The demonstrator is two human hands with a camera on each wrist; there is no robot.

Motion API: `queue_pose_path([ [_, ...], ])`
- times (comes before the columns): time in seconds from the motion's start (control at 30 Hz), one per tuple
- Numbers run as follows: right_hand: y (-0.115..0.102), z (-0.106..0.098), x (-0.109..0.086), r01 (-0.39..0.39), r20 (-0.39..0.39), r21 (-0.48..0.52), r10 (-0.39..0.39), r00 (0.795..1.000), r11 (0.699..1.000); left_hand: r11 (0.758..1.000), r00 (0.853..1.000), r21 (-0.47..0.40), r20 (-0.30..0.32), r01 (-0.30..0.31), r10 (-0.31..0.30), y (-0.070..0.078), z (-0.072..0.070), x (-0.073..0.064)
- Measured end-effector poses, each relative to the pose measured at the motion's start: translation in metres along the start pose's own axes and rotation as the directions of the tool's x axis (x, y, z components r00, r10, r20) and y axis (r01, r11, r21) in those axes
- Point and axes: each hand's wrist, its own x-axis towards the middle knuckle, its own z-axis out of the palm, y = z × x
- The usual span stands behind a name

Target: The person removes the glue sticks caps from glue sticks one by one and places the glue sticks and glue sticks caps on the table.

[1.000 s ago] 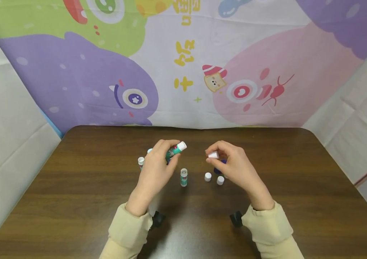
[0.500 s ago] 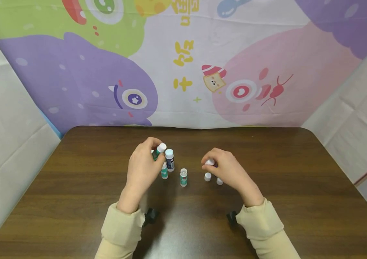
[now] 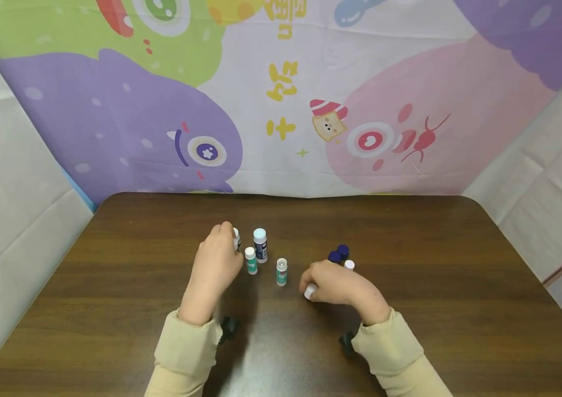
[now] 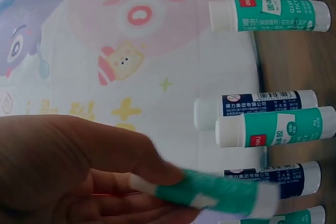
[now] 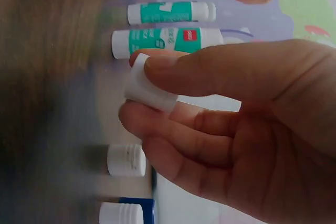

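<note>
In the left wrist view, my left hand holds a green glue stick between thumb and fingers, slightly tilted and blurred. In the head view my left hand hides most of it. A white cap is pinched between thumb and fingers of my right hand, low over the table. Just left of that hand stands an uncapped green glue stick. Beside my left hand are a white-topped green glue stick and a navy glue stick.
Two navy caps and a white cap lie beyond my right hand. Two white caps show below the fingers in the right wrist view. A cartoon-printed cloth hangs behind the table.
My left hand has carried the green glue stick left and down, from the middle to among the standing sticks. My right hand has moved down and nearer; a white cap is in its fingers throughout.
</note>
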Motion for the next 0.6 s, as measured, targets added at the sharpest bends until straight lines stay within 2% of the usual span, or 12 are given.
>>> queue_pose_path([
  [0.13, -0.003, 0.003, 0.003, -0.069, 0.034, 0.018, 0.068, 0.997, 0.997, 0.999, 0.998, 0.036, 0.067, -0.013, 0.011, -0.003, 0.003, 0.0],
  [0.27, -0.006, 0.006, 0.004, -0.116, 0.036, -0.005, 0.116, 0.993, 0.993, 0.999, 0.989, 0.052, 0.146, -0.012, 0.004, -0.005, 0.005, -0.001],
  [0.5, -0.008, 0.011, 0.004, -0.128, -0.018, -0.086, 0.127, 0.992, 0.988, 0.995, 0.955, 0.097, 0.293, 0.016, -0.044, -0.005, 0.008, -0.001],
  [0.6, -0.008, 0.013, 0.005, -0.143, -0.022, -0.094, 0.141, 0.99, 0.985, 0.993, 0.945, 0.116, 0.323, 0.014, -0.051, -0.004, 0.008, -0.001],
])
